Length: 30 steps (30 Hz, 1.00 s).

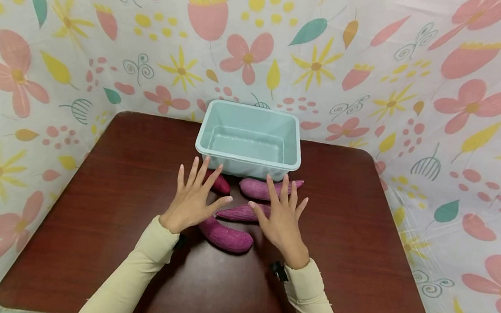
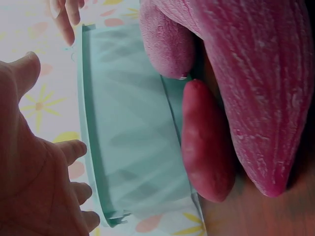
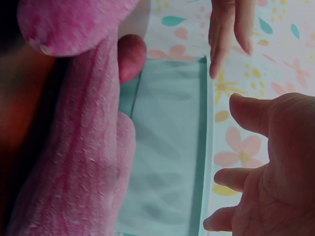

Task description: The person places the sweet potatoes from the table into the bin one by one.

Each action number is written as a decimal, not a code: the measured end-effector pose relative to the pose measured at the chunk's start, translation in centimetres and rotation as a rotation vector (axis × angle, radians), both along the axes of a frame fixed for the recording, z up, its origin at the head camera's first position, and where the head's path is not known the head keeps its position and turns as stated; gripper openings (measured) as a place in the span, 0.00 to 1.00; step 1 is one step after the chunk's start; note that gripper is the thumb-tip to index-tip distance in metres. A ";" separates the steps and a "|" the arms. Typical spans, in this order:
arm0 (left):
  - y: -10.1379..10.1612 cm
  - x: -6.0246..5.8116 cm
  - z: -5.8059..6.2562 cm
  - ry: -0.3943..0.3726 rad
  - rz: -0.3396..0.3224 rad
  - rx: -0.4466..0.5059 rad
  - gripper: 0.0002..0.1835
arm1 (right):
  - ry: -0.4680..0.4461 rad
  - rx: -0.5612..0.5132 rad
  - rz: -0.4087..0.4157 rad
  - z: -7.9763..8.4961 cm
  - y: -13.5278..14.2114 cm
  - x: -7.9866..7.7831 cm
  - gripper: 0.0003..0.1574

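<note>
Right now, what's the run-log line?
left hand: spread, holding nothing; right hand: spread, holding nothing; four sweet potatoes: on table; teal tub: beyond them

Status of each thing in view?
Light blue plastic bin, upright, nothing visible inside.
Red sweet potato, lying outside bin.
Pale purple sweet potato, lying outside bin.
Ridged purple sweet potato, lying outside bin.
Curved magenta sweet potato, lying outside bin.
Left hand, fingers spread, empty.
Right hand, fingers spread, empty.

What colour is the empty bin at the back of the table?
The bin is pale blue-green; it shows best in the head view.
</note>
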<state>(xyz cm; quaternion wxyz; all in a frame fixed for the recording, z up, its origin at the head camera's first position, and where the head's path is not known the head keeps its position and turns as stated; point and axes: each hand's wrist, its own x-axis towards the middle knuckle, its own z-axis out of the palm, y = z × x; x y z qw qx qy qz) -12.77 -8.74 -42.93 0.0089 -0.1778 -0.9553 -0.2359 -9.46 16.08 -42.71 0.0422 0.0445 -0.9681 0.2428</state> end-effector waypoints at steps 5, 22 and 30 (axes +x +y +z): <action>0.1 -0.2 0.0 -0.006 -0.002 0.006 0.47 | 0.006 -0.007 -0.002 0.1 0.2 -0.1 0.51; 0.3 -0.2 -0.8 -0.032 -0.010 0.018 0.47 | -0.013 -0.029 0.018 -0.9 0.6 0.4 0.52; -0.5 -0.8 -0.7 0.015 -0.009 0.059 0.48 | 0.006 -0.004 0.054 -2.3 1.4 0.0 0.52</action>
